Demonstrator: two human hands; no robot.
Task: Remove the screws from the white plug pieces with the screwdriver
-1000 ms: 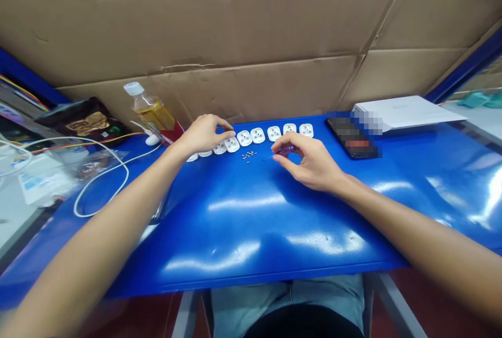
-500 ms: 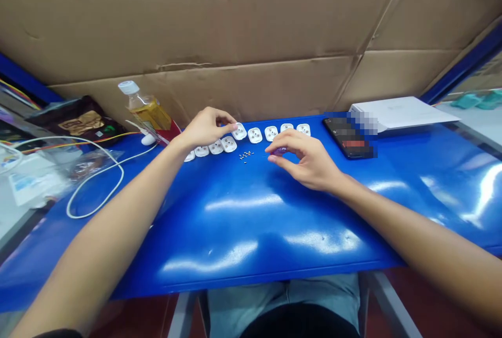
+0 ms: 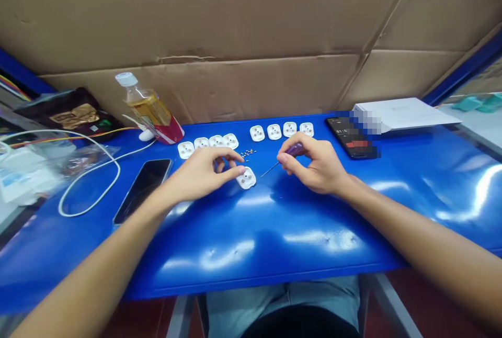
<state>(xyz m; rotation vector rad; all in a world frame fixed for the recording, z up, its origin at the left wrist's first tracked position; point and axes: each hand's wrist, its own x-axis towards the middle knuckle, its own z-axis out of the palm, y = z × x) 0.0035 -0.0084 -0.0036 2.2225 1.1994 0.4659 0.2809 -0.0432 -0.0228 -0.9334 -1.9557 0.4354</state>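
Note:
Between the thumb and fingers of my left hand (image 3: 206, 173) is a small white square plastic piece (image 3: 247, 179) with rounded corners and small metal spots on its face. My right hand (image 3: 319, 166) grips a screwdriver (image 3: 269, 170) by its purple handle; the thin shaft points down and left, its tip just right of the white piece and apart from it. A little pile of tiny screws (image 3: 247, 154) lies just beyond my left fingers. Similar white pieces (image 3: 185, 150) stand in a row behind my left hand, and several more (image 3: 274, 132) line the back beyond the screws.
A dark phone (image 3: 143, 189) lies beside my left forearm, near a white cable (image 3: 117, 170) and a leaning drink bottle (image 3: 152, 113). Another phone (image 3: 347, 134) and a white box (image 3: 411, 112) are at the back right. Cardboard (image 3: 235, 87) walls the rear.
My left hand has brought one white piece from the back row toward me, past the screws. In my right hand the screwdriver's shaft now points down toward that piece.

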